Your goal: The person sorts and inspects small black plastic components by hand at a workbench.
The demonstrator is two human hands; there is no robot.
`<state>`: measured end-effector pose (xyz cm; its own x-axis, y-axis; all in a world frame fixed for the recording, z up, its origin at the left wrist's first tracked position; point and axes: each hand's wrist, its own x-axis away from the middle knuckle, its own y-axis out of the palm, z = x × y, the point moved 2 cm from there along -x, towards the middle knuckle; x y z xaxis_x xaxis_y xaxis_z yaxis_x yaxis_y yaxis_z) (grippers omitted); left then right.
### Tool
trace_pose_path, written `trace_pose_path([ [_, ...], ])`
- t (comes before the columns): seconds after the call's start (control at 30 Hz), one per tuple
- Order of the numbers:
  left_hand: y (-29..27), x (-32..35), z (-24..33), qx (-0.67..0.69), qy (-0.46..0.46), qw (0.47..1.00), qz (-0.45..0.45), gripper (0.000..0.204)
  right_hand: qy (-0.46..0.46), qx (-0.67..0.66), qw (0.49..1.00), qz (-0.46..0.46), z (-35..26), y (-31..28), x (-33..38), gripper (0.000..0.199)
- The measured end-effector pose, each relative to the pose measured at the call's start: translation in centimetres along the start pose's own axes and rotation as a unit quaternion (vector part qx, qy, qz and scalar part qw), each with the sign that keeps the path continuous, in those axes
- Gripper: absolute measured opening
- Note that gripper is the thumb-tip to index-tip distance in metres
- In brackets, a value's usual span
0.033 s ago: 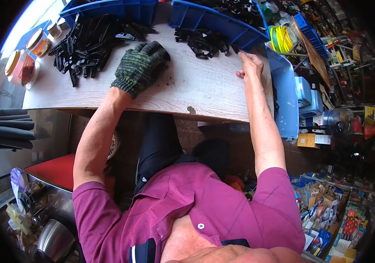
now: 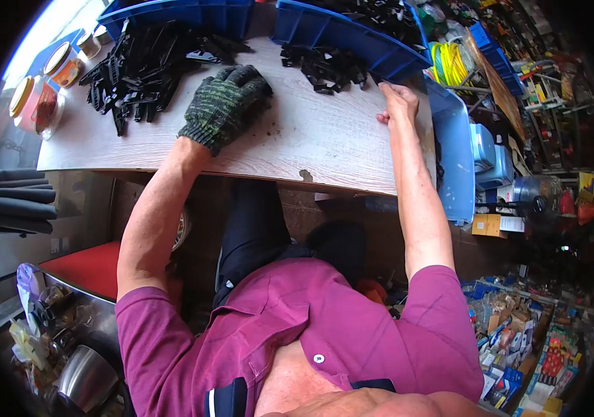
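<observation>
At eleven o'clock, the gloved left hand (image 2: 225,108) curves, grip hidden; near one-thirty, the right hand (image 2: 401,104) curls, contents unclear.

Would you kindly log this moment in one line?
left hand: green-black knit glove, hold unclear | right hand: bare, curled, hold unclear, near dark blue plastic bin | pale streaked tabletop: loose black plastic pieces

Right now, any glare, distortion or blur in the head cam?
Head view: upper left blown out to white; table front edge bowed by the fisheye; rim vignetted black; left pile of black parts blends together; gloved left hand reasonably sharp, no obvious motion blur.
</observation>
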<state>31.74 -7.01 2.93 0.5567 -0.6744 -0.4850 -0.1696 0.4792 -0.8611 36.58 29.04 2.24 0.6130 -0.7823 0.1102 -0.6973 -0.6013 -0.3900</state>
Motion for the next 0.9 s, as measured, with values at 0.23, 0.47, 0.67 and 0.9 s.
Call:
trace_pose_path([
  [0.23, 1.4, 0.8, -1.1, 0.022, -0.034, 0.999, 0.034, 0.034, -0.058, 0.175, 0.983, 0.019, -1.9, 1.3, 0.2, 0.029],
  [0.47, 1.5, 0.5, -2.0, -0.053, -0.118, 0.990, 0.060, 0.036, -0.112, 0.224, 0.967, 0.035, -1.4, 1.3, -0.4, 0.031],
  [0.67, 0.7, 0.4, -1.4, -0.105, -0.109, 0.986, 0.063, 0.025, -0.136, 0.226, 0.964, 0.036, -1.8, 1.4, 0.0, 0.032],
  [0.9, 0.1, -0.1, 0.7, -0.050, -0.033, 0.978, 0.201, 0.034, -0.131, 0.236, 0.963, 0.012, -1.3, 1.2, -0.1, 0.030],
])
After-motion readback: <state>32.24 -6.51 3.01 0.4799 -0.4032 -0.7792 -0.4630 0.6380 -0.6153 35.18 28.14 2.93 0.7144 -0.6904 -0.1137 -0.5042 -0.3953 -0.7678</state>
